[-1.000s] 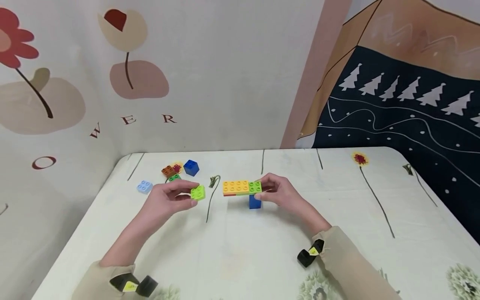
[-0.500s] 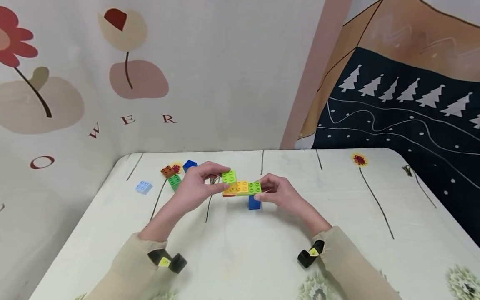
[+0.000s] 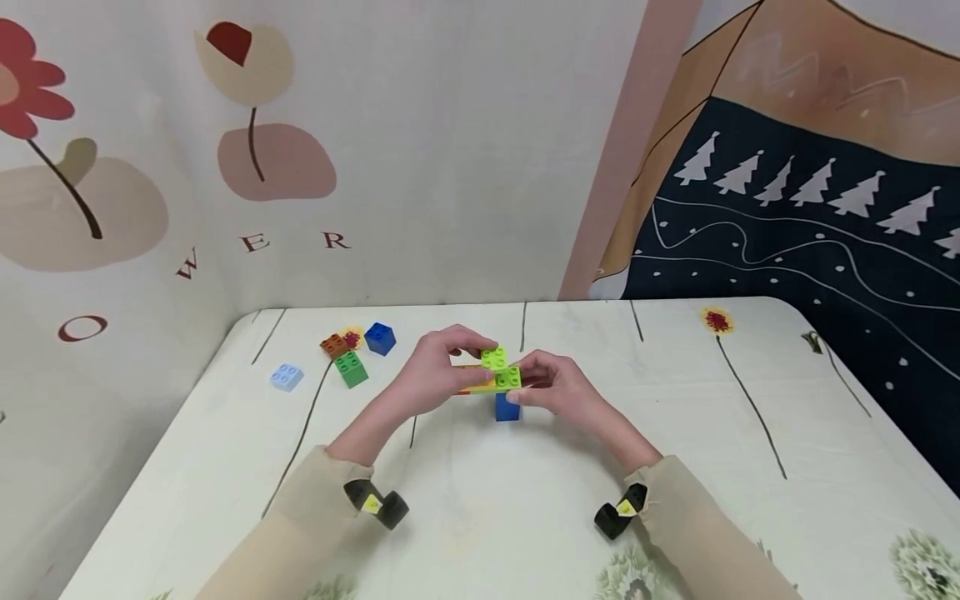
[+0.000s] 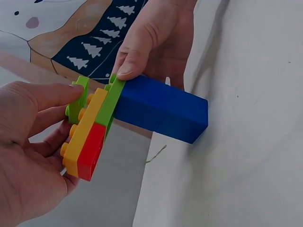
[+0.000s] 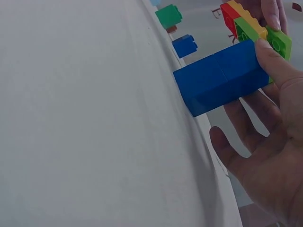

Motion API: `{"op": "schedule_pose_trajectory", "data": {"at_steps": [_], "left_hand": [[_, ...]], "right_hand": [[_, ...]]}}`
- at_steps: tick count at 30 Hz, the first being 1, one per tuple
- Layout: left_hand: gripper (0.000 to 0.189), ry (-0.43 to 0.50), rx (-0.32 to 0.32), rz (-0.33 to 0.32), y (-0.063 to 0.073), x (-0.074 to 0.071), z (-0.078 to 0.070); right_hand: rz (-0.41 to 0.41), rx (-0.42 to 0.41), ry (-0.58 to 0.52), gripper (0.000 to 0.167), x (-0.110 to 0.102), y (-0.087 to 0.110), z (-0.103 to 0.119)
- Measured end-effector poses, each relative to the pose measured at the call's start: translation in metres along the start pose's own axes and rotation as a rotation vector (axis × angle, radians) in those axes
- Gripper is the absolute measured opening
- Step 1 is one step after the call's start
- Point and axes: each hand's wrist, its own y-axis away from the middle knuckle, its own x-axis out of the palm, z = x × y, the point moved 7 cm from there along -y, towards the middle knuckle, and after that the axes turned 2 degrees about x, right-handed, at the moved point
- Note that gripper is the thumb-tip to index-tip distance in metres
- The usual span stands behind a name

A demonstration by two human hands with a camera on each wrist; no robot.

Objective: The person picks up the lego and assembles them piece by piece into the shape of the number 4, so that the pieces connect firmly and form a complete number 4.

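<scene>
My left hand (image 3: pixel 435 373) pinches a small lime brick (image 3: pixel 493 358) between thumb and fingers, close over the studs of a built piece. That piece has an upright blue brick column (image 4: pixel 161 109), a lime plate (image 4: pixel 112 101) across its top, and a yellow brick (image 4: pixel 86 132) with a red brick (image 4: pixel 92 153) under its outer end. From the other side my right hand (image 3: pixel 561 390) grips the lime plate's end above the blue column, its thumb at the joint. Most of the yellow brick is hidden behind my left hand in the head view.
Loose bricks lie at the table's back left: light blue (image 3: pixel 287 377), brown (image 3: pixel 334 346), green (image 3: pixel 350 369) and dark blue (image 3: pixel 380 338). The white flower-print tablecloth (image 3: pixel 465 517) covers the table, and a printed curtain (image 3: pixel 450 167) hangs behind it.
My left hand has carried the lime brick rightward, from left of the built piece, across the yellow brick, to the lime plate's end. My right hand and the built piece have stayed in place.
</scene>
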Motion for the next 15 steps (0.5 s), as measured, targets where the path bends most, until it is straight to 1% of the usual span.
{"op": "schedule_pose_trajectory", "data": {"at_steps": [4, 11, 15], "left_hand": [[0.034, 0.005, 0.003, 0.009, -0.001, 0.006, -0.001], [0.031, 0.009, 0.006, -0.007, -0.001, 0.014, -0.001], [0.029, -0.008, 0.005, 0.007, 0.0, 0.018, -0.001]], "right_hand": [[-0.002, -0.012, -0.015, 0.03, 0.0, 0.0, -0.001], [-0.019, -0.004, -0.016, 0.032, -0.002, 0.0, -0.005], [-0.024, -0.001, -0.01, 0.032, -0.002, 0.0, -0.006]]}}
